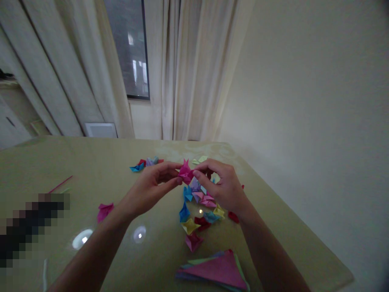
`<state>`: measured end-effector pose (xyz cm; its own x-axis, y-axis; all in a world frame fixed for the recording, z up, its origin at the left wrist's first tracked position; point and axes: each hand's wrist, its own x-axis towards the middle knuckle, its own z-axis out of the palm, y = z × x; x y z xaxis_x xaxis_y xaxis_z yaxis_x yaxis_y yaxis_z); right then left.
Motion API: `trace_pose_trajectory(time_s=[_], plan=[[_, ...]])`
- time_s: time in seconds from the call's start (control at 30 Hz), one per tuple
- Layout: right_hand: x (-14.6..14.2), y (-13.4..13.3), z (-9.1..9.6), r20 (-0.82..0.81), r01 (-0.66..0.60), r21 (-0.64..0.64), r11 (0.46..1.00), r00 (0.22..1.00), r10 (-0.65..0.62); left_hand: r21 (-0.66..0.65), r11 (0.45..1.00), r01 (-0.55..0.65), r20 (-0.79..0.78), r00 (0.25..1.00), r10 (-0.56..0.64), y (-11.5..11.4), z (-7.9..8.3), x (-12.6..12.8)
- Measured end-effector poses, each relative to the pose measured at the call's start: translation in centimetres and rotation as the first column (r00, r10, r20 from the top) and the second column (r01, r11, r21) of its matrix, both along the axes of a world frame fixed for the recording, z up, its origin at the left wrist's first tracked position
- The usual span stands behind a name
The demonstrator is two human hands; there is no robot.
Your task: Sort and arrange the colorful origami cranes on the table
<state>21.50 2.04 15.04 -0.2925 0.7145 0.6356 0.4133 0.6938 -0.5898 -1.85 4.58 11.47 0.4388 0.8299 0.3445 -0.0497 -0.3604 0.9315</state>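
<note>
Near the centre of the frame, a small bright-pink folded-paper piece with pointed tips (186, 172) was held up between the fingertips of both hands. The left hand (153, 182) grasped its left side, the thumb at the lower edge; the right hand (220, 180) pinched its right side between thumb and forefinger. Below it, right of the frame's centre, multicoloured folded-paper pieces (190, 226) lay scattered on a glossy pale-yellow table (158, 259). At the bottom, right of centre, lay a stack of triangular coloured-paper sheets (215, 271), the uppermost pink.
</note>
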Motion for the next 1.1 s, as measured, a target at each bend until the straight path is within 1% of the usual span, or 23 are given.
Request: trace_pose_trajectory(time_s=[0.1,0.2,0.33,0.43,0.57,0.63,0.7,0.8,0.87,0.97,1.03,1.1], plan=[[0.0,0.0,0.1,-0.048,-0.035,-0.074,0.997,0.998,0.032,0.005,0.999,0.045,-0.015,0.999,-0.045,-0.2,0.2,0.1],[0.0,0.1,0.0,-0.083,-0.054,-0.13,0.99,0.996,0.044,-0.002,0.997,0.078,0.015,0.997,-0.078,-0.5,0.5,0.4],[0.4,0.5,-0.3,-0.129,-0.046,-0.162,0.986,0.991,0.025,-0.018,0.999,0.034,0.073,0.997,-0.032,-0.7,0.9,0.9],[0.9,0.7,-0.3,-0.157,-0.044,-0.132,0.99,0.987,0.023,-0.03,1.0,0.01,0.073,0.997,-0.008,-0.8,1.1,1.0],[1.3,0.6,0.2,-0.142,-0.116,-0.092,0.989,0.985,0.102,-0.044,0.999,-0.001,0.058,0.998,0.003,-0.9,1.2,1.0],[1.4,0.3,0.5,-0.099,-0.145,-0.076,0.987,0.986,0.137,-0.044,0.999,0.021,0.057,0.998,-0.018,-1.0,1.3,0.8],[1.4,0.0,0.7,-0.018,-0.195,-0.057,0.979,0.981,0.194,-0.038,0.998,0.057,0.045,0.997,-0.055,-1.1,1.5,0.7],[1.4,-0.3,1.0,0.087,-0.277,-0.017,0.961,0.957,0.277,-0.027,0.995,0.098,-0.01,0.995,-0.099,-1.3,1.7,0.5],[1.3,-0.3,1.1,0.096,-0.283,0.026,0.959,0.955,0.28,-0.017,0.995,0.101,-0.044,0.994,-0.102,-1.3,1.8,0.5],[1.3,0.0,0.9,0.063,-0.25,0.074,0.966,0.967,0.245,0.008,0.996,0.089,-0.094,0.992,-0.088,-1.2,1.6,0.7],[1.2,0.4,0.6,0.046,-0.221,0.077,0.972,0.975,0.218,0.041,0.998,0.055,-0.15,0.987,-0.048,-0.7,1.2,0.3],[1.1,1.0,0.2,0.052,-0.181,0.066,0.981,0.983,0.178,0.089,0.996,-0.014,-0.261,0.965,0.037,0.2,0.6,-1.1]])
